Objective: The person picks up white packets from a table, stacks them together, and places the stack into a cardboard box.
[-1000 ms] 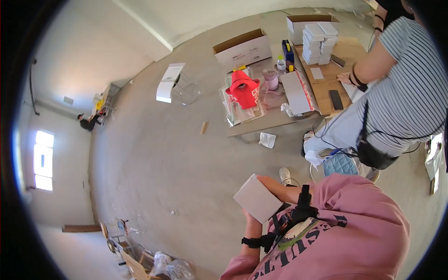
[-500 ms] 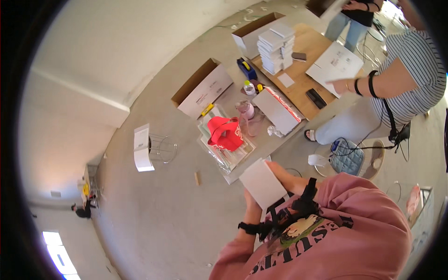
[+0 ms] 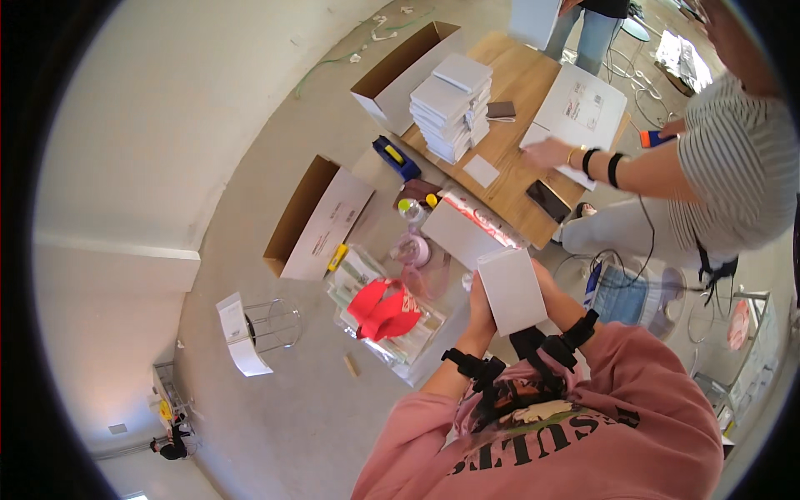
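A small white box (image 3: 512, 292) is held between my two hands in front of my chest. My left hand (image 3: 480, 307) grips its left side, and my right hand (image 3: 552, 287) is closed round the right side; some fingers are hidden behind the box. Just beyond the box lies a larger white carton (image 3: 460, 227) with a red-printed edge. A red bag (image 3: 385, 310) rests on flat plastic-wrapped packs (image 3: 354, 275) to the left. Near it stand a pink cup (image 3: 411, 249) and a clear bottle with a green cap (image 3: 409, 208).
A wooden table (image 3: 512, 71) bears stacked white boxes (image 3: 440, 100), a flat white carton (image 3: 581, 104) and a phone (image 3: 547, 201). Open cartons (image 3: 321, 221) stand left. A co-worker's hand (image 3: 550, 153) touches the flat carton; another person stands behind. A wire stool (image 3: 275, 323) is far left.
My hands have moved right and farther forward with the white box, which has turned more upright in view. My view has shifted. The co-worker's hand has reached onto the flat carton.
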`<state>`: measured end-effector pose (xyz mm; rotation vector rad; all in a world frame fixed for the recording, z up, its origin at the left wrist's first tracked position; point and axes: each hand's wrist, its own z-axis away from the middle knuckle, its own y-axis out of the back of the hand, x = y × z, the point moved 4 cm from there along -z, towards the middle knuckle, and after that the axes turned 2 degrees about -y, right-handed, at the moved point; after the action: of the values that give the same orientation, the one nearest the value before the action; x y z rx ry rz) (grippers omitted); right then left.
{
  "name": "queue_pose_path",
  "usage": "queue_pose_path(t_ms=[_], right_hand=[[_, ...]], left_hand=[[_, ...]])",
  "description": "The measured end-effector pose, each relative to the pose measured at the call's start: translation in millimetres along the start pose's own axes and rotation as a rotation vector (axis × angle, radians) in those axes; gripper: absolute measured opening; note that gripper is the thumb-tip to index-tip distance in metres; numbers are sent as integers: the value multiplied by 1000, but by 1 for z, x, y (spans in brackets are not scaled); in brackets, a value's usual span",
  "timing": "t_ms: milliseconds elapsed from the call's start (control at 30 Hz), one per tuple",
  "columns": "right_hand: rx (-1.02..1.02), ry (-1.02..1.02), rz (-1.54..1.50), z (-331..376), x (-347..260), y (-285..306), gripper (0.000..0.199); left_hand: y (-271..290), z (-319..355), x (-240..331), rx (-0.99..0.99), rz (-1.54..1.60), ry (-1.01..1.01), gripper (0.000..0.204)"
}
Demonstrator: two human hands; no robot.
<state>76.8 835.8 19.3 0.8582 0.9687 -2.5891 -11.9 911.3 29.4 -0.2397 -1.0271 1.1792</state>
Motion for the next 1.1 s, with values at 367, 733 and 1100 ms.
queue_pose_path(t_ms=[367,733,1100], right_hand=[[104,-137,101,-184,-83,64,42],[252,-199,230,-279,-116,60,45],[119,-289,398,-352,-153,71,51]], left_hand=[[-9,-215,5,128,28,19,52],[26,-313,10,226,85,-99,42],[32,-398,4,247,267,-101,52]])
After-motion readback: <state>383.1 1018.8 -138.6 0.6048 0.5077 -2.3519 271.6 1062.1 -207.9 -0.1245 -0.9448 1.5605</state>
